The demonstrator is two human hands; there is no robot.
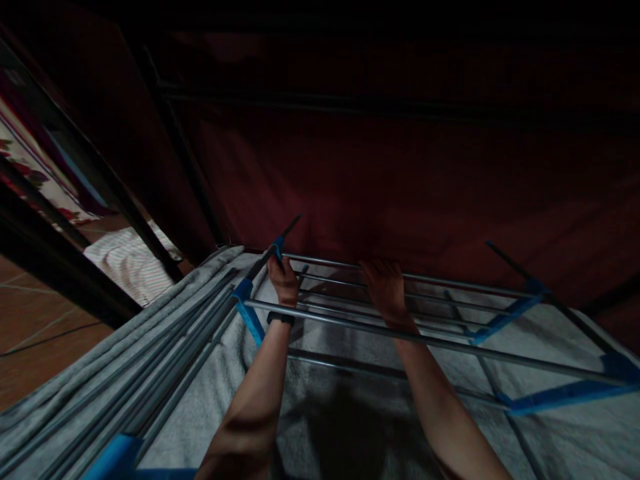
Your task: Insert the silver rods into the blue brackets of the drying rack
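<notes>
A metal drying rack (430,343) with grey rods and blue plastic joints spreads below me over a grey towel (350,400). My left hand (283,279), a dark band at its wrist, is closed around the rack's dark corner bar by a blue joint (277,248). My right hand (386,287) reaches past the far rods, fingers curled at the lower edge of a dark red cloth (410,180) that hangs behind the rack. What those fingers grip is too dim to make out.
A folded wing of the rack (165,373) slopes down to the left, draped with grey fabric. Striped white cloth (127,263) lies on the brown tiled floor (35,313) at left. A dark frame post (100,173) stands beside it.
</notes>
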